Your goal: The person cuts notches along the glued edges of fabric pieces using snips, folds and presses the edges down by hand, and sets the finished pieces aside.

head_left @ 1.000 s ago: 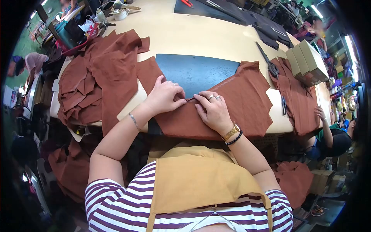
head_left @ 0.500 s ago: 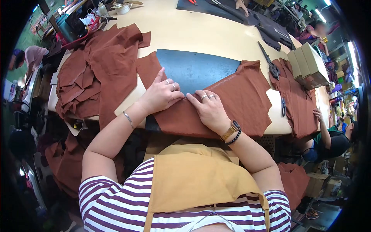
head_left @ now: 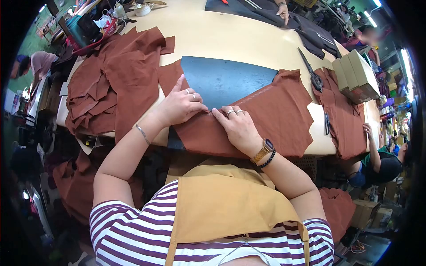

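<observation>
A reddish-brown fabric piece [head_left: 275, 119] lies over a dark blue-grey board [head_left: 226, 82], its upper edge folded along a slanting line. At the left part of that fold, my left hand [head_left: 183, 105] pinches the edge between thumb and fingers, index finger raised. Close beside it, my right hand [head_left: 240, 126] pinches the same edge, with its palm side over the cloth. The two thumbs nearly meet. Whatever lies under the fingertips is hidden.
A pile of brown cut pieces [head_left: 95, 88] is on the left. To the right are large scissors [head_left: 314, 77], small snips [head_left: 327, 124], cardboard boxes [head_left: 355, 75] and more brown cloth [head_left: 344, 119]. Across the table, a co-worker's hand [head_left: 282, 13] is over dark fabric [head_left: 315, 37].
Both my hands have shifted slightly left along the folded edge, still pinching it. Across the table, the co-worker's hand has moved a little to the right and down.
</observation>
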Tool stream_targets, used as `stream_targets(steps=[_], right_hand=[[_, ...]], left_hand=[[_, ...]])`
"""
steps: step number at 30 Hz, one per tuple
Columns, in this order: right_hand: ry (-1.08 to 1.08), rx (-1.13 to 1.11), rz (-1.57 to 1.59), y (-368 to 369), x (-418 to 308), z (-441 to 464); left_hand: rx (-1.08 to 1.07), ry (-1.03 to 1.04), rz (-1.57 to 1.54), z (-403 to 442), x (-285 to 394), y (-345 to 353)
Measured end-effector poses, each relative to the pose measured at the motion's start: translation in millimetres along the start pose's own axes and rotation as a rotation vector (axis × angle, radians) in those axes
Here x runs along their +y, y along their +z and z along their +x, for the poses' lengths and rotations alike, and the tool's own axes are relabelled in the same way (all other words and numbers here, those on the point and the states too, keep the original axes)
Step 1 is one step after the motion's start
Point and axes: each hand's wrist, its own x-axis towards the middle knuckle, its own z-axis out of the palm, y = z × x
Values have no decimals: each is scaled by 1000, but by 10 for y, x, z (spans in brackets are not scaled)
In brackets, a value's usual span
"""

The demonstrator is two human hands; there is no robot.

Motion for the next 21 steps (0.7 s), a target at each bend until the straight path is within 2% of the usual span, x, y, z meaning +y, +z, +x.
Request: stream_targets(steps=[17,21], right_hand=[[13,-56,-58,-33,-55,67],[42,-158,-81,-71,-78,162]], left_hand=[[45,-27,88,-98,-182,-67],[61,1,90,-110,-201,-81]])
